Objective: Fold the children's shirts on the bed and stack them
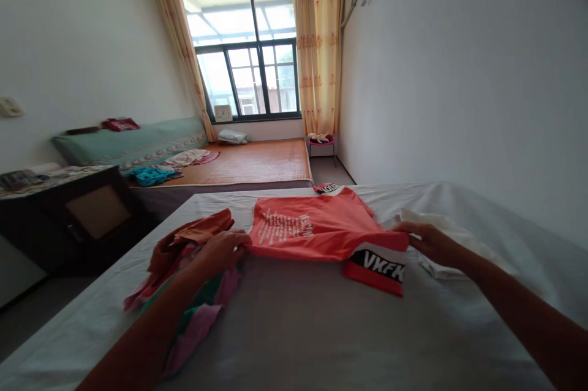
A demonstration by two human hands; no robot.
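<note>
An orange-red T-shirt (316, 222) with white print lies spread sideways on a bed with a pale sheet. Its sleeves carry black bands with white letters; one hangs toward me, the other sticks out at the far side. My left hand (225, 250) pinches the hem corner at the shirt's left end. At the right end, my right hand (420, 238) grips the shoulder edge near the collar, and the near edge is slightly raised between the two. Beneath and beside my left hand is a heap of clothes (202, 311) in rust, pink and green.
White folded cloth (441, 231) lies beside my right hand. The pale sheet (294, 330) covers the surface around the shirt. Beyond stand a second bed (266, 161) with a brown mat, a dark cabinet (98, 213) at left and a small stool (321, 141) near the window.
</note>
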